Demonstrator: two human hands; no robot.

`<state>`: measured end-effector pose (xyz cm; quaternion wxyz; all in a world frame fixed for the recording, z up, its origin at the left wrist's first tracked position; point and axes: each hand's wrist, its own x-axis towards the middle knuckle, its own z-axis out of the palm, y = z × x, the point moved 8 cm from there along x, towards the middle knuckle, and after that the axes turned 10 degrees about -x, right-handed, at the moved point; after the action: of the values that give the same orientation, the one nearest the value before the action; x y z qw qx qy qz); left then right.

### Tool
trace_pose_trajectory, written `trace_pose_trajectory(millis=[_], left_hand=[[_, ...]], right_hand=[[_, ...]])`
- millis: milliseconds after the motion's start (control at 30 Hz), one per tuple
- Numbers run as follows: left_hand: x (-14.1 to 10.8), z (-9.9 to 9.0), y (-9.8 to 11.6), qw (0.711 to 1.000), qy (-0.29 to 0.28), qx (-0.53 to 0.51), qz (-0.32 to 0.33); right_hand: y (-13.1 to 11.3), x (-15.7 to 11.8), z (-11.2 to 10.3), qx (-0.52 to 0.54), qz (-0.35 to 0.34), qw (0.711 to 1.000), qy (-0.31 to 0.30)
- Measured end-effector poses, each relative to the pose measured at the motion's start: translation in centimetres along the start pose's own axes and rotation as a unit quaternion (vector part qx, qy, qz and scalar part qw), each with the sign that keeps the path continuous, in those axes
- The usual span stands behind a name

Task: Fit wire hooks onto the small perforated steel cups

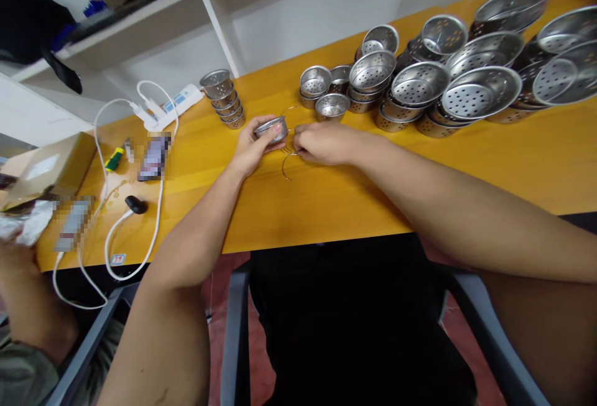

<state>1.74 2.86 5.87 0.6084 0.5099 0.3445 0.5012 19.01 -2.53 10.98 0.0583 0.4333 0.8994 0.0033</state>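
Observation:
My left hand [254, 147] is closed around a small stainless steel cup [272, 131], holding it tilted with the thumb over its side. Close to its right, my right hand [316, 143] has its fingers pinched together at a thin curved metal wire [286, 170]. The wire bends out below the fingertips, and its other end is hidden by the hand. Another stretch of thin wire curves above the gap between both hands. Just behind the right hand stands a small perforated metal cup [332, 107].
Stacked perforated cups [405, 92] of rising size fill the table's right side. A smaller cup stack [226, 98] stands left of centre. Further left are a power strip [175, 107], phone [155, 156], cables, screwdriver [114, 159] and cardboard box [51, 170]. Another person's arm [35, 303] is at lower left.

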Motion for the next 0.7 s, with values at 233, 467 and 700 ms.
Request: trace_pose_trajectory(millis=[233,467,700], left_hand=[[-0.1,-0.1,-0.1,1.0,0.003,0.002,-0.017],[-0.1,0.1,-0.8,0.998,0.003,-0.024,-0.052],[0.0,0.2,-1.4,0.994,0.001,-0.049,-0.094]], right_hand=[[-0.2,-0.2,0.3,-0.007,-0.002,1.0,-0.029],[0.0,0.4,0.6,0.058,-0.038,0.997,0.038],[-0.9,0.7,0.5,0.034,-0.007,0.999,0.017]])
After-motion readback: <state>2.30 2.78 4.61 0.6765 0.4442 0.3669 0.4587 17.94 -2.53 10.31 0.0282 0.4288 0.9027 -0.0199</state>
